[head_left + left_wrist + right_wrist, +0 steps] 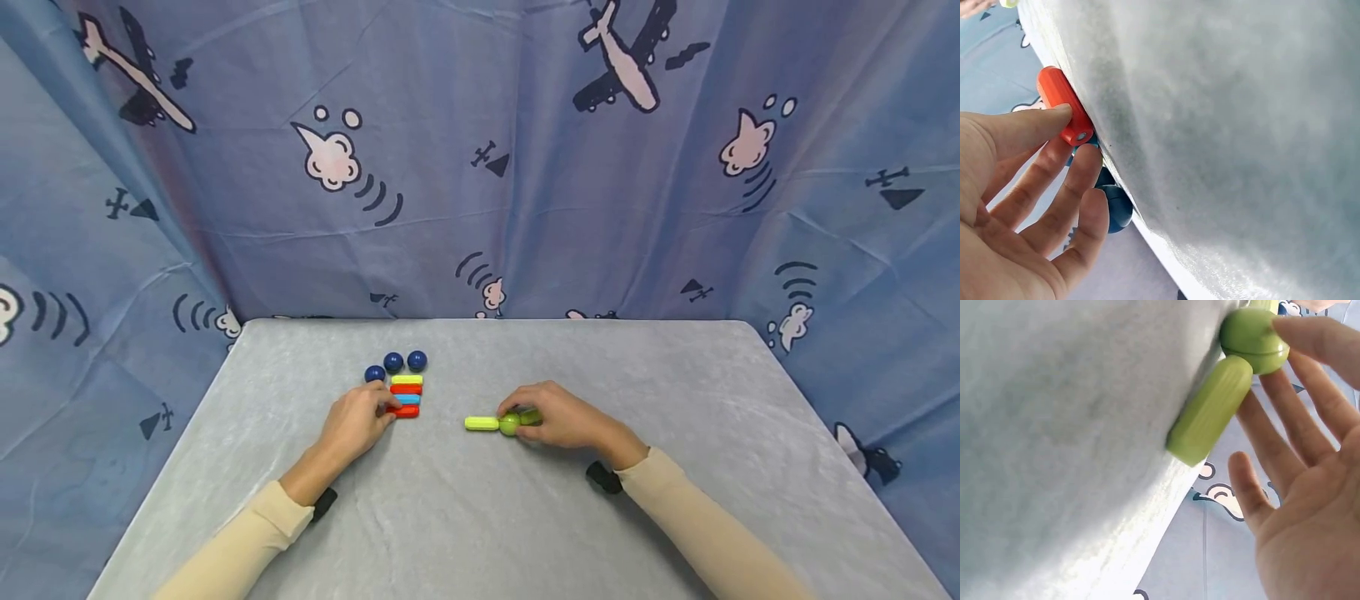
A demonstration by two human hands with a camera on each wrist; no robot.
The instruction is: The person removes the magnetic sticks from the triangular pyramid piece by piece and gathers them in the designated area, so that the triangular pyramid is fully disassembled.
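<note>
On the left of the grey-covered table, my left hand (358, 421) pinches the end of the nearest red rod (408, 412). The left wrist view shows its thumb on top of that red rod (1063, 103), with the other fingers along the far side. Beyond it lie a blue rod (408, 400), another red rod (407, 389) and a yellow rod (407, 380). My right hand (562, 414) holds a green ball (1250, 344) between thumb and fingers. One yellow-green rod (481, 423) meets the ball's left side; another green rod (1210, 412) extends from its right.
Behind the rods sit three dark blue balls (393, 362), close to the left hand's fingertips. A blue patterned curtain (480, 167) hangs along the table's back edge and both sides. Grey cloth (450, 517) covers the table (660, 358).
</note>
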